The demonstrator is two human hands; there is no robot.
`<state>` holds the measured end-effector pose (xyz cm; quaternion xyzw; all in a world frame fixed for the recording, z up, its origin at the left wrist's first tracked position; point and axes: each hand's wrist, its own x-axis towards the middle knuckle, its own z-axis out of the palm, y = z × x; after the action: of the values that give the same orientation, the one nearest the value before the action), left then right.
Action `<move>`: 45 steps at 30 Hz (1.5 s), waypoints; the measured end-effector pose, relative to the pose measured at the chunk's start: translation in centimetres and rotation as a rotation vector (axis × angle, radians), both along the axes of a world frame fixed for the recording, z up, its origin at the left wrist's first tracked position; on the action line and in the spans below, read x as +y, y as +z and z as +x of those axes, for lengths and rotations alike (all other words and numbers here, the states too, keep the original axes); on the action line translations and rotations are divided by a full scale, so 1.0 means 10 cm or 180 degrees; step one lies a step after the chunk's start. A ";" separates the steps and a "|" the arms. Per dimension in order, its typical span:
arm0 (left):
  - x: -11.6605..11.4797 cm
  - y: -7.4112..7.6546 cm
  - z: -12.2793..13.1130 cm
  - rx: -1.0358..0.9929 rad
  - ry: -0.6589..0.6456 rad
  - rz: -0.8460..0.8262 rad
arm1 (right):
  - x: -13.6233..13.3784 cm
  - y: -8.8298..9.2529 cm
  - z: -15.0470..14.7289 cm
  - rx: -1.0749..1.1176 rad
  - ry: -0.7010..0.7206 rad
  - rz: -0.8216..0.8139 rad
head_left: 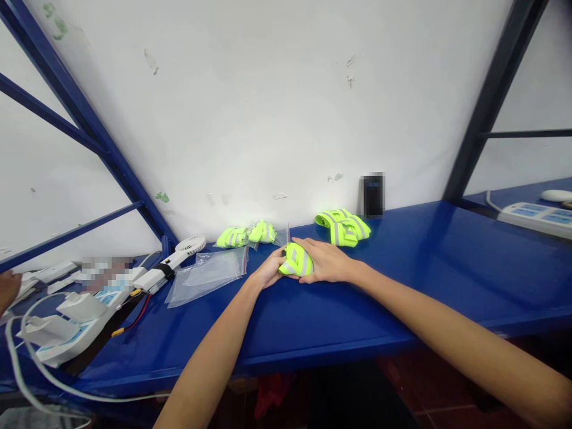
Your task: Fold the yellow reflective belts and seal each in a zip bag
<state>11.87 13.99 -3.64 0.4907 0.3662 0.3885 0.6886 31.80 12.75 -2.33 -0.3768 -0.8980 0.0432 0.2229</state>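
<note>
A rolled neon-yellow reflective band (295, 261) with grey stripes lies on the blue shelf (402, 286), pressed between both hands. My left hand (269, 269) cups its left side with curled fingers. My right hand (325, 261) lies over its right side and top. Behind, a loose pile of the same bands (343, 226) sits near the wall. Two more bands (246, 235), apparently in clear bags, lie to the left.
Empty clear zip bags (208, 275) lie left of my hands. A white handheld fan (179, 257), white power strips (67, 322) and cables crowd the left end. A dark small box (372, 195) leans on the wall. Another power strip (536, 218) sits far right. Blue frame posts stand on both sides.
</note>
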 end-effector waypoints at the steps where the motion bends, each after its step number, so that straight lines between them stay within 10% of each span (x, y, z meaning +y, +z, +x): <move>1: 0.00 0.01 -0.01 -0.0074 -0.0070 -0.0044 | 0.00 0.00 0.00 0.0028 -0.0017 -0.0006; 9: -0.05 0.05 -0.08 -0.0416 -0.0605 0.0085 | 0.10 -0.03 0.07 0.0885 0.0024 -0.0189; 17: -0.02 -0.05 0.07 0.0276 0.0257 0.0433 | 0.07 -0.11 0.02 0.1060 0.0231 -0.0115; 45: 0.04 -0.15 0.16 0.1063 0.0973 0.1494 | -0.10 0.02 -0.04 0.0107 -0.0210 0.0092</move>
<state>13.49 14.34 -5.12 0.6323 0.4439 0.4754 0.4208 31.37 11.75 -2.12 -0.4021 -0.8818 0.0292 0.2447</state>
